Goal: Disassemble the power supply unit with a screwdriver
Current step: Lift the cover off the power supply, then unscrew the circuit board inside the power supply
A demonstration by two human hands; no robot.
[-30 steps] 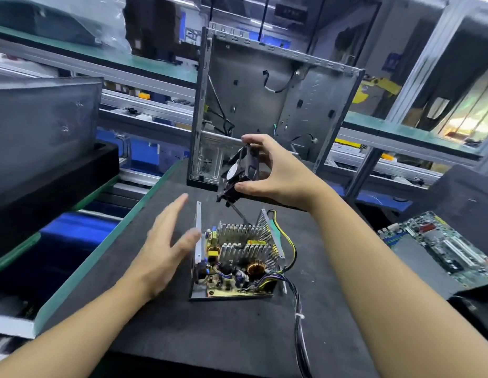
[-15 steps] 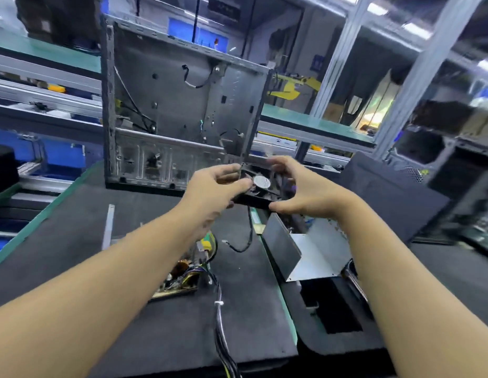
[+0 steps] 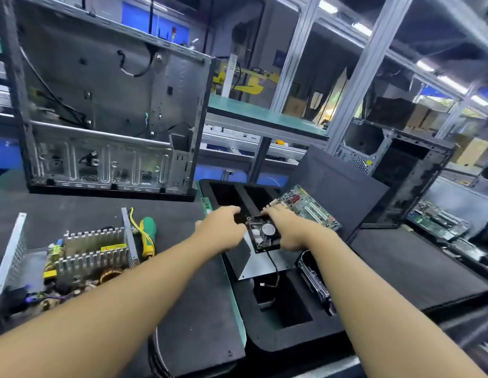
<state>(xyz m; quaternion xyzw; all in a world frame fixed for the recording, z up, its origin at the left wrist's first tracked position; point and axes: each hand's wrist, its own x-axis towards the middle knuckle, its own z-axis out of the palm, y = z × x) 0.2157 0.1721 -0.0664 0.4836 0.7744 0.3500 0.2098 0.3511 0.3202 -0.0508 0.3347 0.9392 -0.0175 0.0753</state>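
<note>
Head view: both hands meet at the middle of the frame, above a black foam tray (image 3: 267, 339). The left hand (image 3: 222, 231) grips the left edge of the fan (image 3: 264, 236) with its fingers curled over the frame. The right hand (image 3: 289, 230) grips the right edge the same way. The fan is black and square, tilted, with its silver hub label facing up. Its thin wire (image 3: 276, 271) hangs from the lower edge and ends in a small white plug over a dark slot of the tray.

Just below the fan a bent grey cover (image 3: 255, 264) leans inside the tray. Right of it, close under the right forearm, a dark flat part (image 3: 316, 285) stands on edge in a slot; it is too blurred to name. A green board (image 3: 309, 211) lies at the tray's upper right corner, just beyond the right hand's fingers.

The PSU (image 3: 92, 257) sits at the lower left of the frame on a dark mat (image 3: 199, 309), lid off, with heat sinks and coils showing. The left forearm crosses over its lower right corner. The screwdriver (image 3: 148, 237), green and yellow, lies just beside the PSU's right wall, among yellow wires.

The mat's green right edge runs down the frame against the tray's left rim. Bare mat shows between the screwdriver and that edge, under the left arm. An open case (image 3: 106, 118) stands upright along the mat's far edge, at the upper left. A dark panel (image 3: 335, 192) leans behind the tray at the right.
</note>
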